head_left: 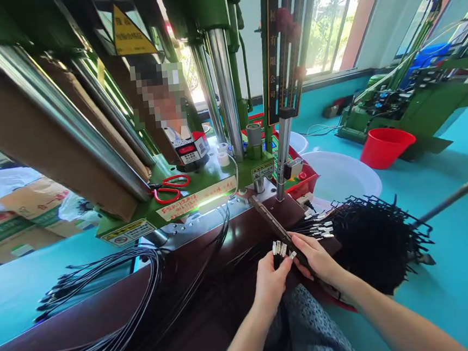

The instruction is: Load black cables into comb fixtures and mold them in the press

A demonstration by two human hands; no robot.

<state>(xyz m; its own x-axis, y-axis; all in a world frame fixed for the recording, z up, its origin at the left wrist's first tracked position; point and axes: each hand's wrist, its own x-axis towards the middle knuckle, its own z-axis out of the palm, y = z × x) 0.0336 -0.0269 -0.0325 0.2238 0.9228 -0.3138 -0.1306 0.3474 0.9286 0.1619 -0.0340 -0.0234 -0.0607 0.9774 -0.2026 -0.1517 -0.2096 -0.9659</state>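
My left hand (270, 281) is closed round a small bunch of black cables whose metal plug tips (280, 248) stick up above my fingers. My right hand (315, 256) pinches one of those tips at the top of the bunch and rests against a long dark metal bar (271, 221) that lies on the brown bench (106, 312). Just right of my hands lie more plug ends (320, 228) from a big heap of black cables (377, 239).
A green moulding machine (202, 184) with chrome columns stands behind the bench, red scissors (169, 187) on its base. A person stands behind it. Black cables (117, 295) drape at left. White basins (340, 174), a red bucket (385, 146), cardboard boxes (27, 207) stand around.
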